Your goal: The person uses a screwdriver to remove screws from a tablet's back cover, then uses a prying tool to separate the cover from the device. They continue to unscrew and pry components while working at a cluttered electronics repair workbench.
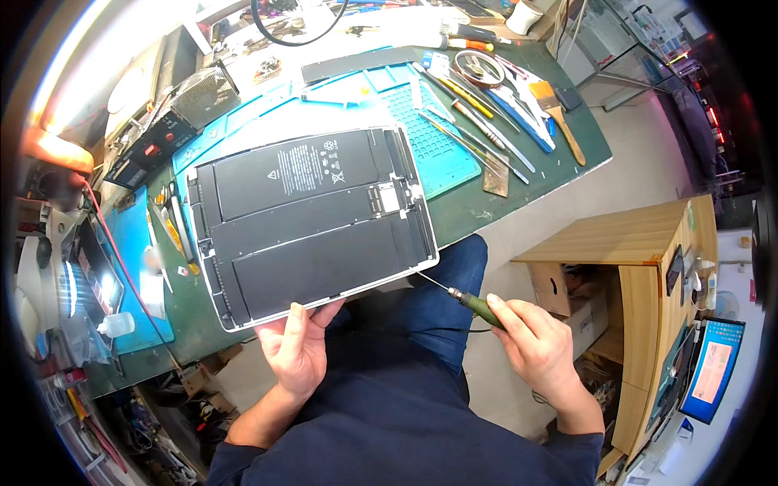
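An opened tablet point(316, 279), its black batteries and inner parts exposed, is tilted over the front edge of the workbench. My left hand point(298, 344) grips its near edge, thumb on top and fingers underneath. From the right, my right hand point(531, 336) holds a green-handled tool point(478, 308) with a thin metal shaft. The tool's tip reaches the tablet's near right edge; whether it touches I cannot tell. A small metal-shielded board part point(389, 198) shows on the tablet's right side.
Under the tablet lies a blue repair mat point(454, 158) on the green workbench point(551, 178). Tweezers, pens and a wooden-handled brush point(561, 121) lie at the far right. A black powered unit point(150, 150) stands left. A wooden cabinet point(616, 235) is to the right.
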Motion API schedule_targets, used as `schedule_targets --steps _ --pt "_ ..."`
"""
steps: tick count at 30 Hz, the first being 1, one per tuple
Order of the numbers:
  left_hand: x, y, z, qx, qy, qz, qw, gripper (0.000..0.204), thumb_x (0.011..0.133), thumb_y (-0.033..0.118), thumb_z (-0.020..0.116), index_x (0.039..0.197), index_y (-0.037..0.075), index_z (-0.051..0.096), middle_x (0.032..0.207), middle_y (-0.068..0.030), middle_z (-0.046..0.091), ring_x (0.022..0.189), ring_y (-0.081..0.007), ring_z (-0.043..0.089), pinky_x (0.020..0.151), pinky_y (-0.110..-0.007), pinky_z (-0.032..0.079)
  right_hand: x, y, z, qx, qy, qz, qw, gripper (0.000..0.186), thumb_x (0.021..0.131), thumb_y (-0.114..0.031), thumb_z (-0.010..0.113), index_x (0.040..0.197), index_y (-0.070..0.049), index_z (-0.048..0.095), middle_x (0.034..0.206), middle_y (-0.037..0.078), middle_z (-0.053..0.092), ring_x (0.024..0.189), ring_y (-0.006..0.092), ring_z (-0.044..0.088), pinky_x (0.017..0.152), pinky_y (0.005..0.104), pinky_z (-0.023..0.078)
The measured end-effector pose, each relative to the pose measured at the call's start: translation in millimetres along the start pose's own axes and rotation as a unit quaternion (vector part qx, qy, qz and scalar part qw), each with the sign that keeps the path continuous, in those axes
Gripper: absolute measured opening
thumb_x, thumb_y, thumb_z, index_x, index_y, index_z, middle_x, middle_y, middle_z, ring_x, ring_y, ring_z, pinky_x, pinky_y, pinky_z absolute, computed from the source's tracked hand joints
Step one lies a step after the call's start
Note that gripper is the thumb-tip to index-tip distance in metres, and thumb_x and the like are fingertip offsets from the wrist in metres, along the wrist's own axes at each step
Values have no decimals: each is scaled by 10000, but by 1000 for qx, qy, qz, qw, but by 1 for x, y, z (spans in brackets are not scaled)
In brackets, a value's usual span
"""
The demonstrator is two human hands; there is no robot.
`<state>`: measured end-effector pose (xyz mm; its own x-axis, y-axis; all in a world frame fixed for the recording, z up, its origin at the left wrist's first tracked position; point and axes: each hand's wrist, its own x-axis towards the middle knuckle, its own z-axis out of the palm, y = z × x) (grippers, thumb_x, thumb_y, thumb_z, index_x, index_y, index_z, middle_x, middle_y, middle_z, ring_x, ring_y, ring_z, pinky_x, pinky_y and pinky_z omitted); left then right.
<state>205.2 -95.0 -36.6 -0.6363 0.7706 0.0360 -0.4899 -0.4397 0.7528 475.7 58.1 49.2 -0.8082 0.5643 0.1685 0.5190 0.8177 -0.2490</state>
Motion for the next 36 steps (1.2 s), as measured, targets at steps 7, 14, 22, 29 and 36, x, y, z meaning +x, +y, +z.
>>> schedule_targets --steps 7,14,22,29,36 --pt "0 -1 -2 2 -13 1 1000 488 1084 -12 411 1552 58 296 1470 -190 511 1315 -354 596 1100 -579 532 -1 -11 8 17 -1 -3 1000 578 736 -59 828 1302 -103 719 977 24 663 719 163 632 612 292 544" --pt "0 0 -1 -8 -1 -10 1000 493 1077 -20 422 1551 48 303 1460 -193 519 1302 -352 605 1100 -577 533 1 -18 17 39 11 -12 999 558 758 -57 826 1303 -100 718 976 29 662 698 160 625 604 290 541" --pt "1 0 2 -15 -1 -8 1000 474 1075 -27 429 1535 37 336 1442 -191 535 1290 -355 613 1100 -575 535 6 -30 22 46 4 -33 998 528 779 -46 799 1298 -97 719 985 31 663 682 149 617 592 276 529" --pt "1 -1 1 -12 -3 -14 1000 466 1075 -21 441 1527 42 347 1439 -184 540 1284 -346 617 1090 -567 546 7 -37 30 71 7 -42 997 537 779 -46 798 1307 -95 711 998 30 670 685 146 623 595 282 531" --pt "3 10 -4 25 33 -8 999 426 1082 38 447 1496 66 350 1379 -156 553 1182 -281 664 996 -490 608 11 -25 19 120 60 -1 991 580 754 -61 857 1312 -82 698 1046 90 714 832 244 726 693 331 594"
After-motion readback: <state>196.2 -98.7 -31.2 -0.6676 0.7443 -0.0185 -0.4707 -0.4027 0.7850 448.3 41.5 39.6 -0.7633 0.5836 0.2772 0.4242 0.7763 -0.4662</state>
